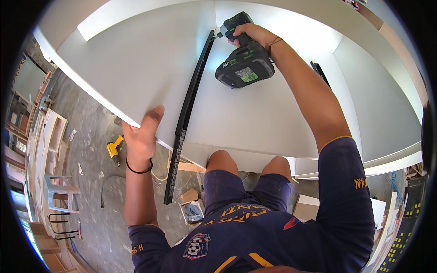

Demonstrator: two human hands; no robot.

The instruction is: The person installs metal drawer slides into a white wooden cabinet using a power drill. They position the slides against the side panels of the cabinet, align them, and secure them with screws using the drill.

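Observation:
My right hand (256,35) is closed around the grip of a black cordless drill (246,68) with a green-marked battery. The drill's tip meets the far end of a black drawer slide (193,91). That slide lies along the inside of a white cabinet (123,59), its near end sticking out past the cabinet's front edge. With the thumb on the inner face, my left hand (143,132) grips the edge of the cabinet's side panel; its other fingers are hidden behind. Farther right inside the cabinet is a second black slide (321,74), partly covered by my right arm.
A yellow heat gun (114,150) lies on the concrete floor at left. Beyond it stand a grey plastic stool (61,193) and several wooden frames (54,132). An open cardboard box (191,207) with a plastic-wrapped item sits beside my legs. A cable (104,191) trails over the floor.

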